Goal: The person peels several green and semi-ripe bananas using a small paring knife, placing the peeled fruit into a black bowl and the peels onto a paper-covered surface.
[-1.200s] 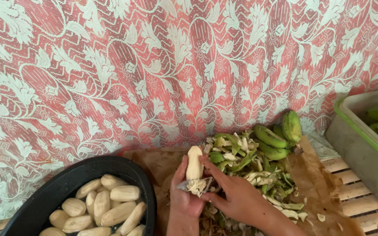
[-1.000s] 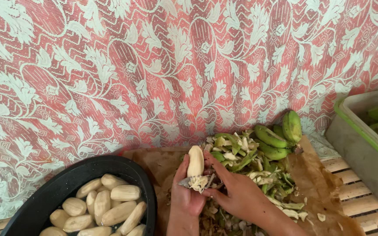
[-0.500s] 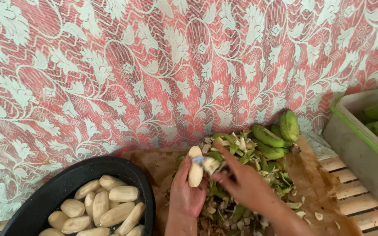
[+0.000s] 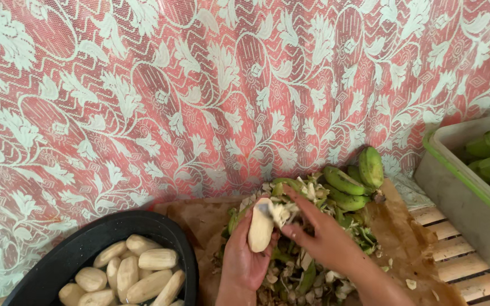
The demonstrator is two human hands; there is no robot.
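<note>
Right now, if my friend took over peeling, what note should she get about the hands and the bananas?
Left hand: holds a pale peeled banana upright over the peel pile.
Right hand: pinches a small blade against the banana's top end, scraping.
Done: many peeled bananas lie in the black tub, lower left.
Left: a few green unpeeled bananas rest on the brown paper behind the pile; more lie in the grey crate at right.
</note>
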